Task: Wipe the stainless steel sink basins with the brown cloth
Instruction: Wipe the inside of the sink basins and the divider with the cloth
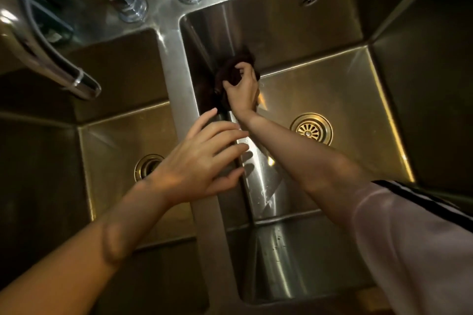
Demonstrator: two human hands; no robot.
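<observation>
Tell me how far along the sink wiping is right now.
Done: nothing can be confirmed; streaks and droplets show on the right basin near wall. In hand: the right hand presses the bunched brown cloth into that basin's far-left corner, against the divider wall. The left hand rests open on the divider. Left: the rest of this basin, and seemingly the left basin, where no cloth is.

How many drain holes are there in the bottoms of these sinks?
2. One drain sits in the floor of the right basin; the other drain is in the left basin, partly hidden behind the left hand.
</observation>
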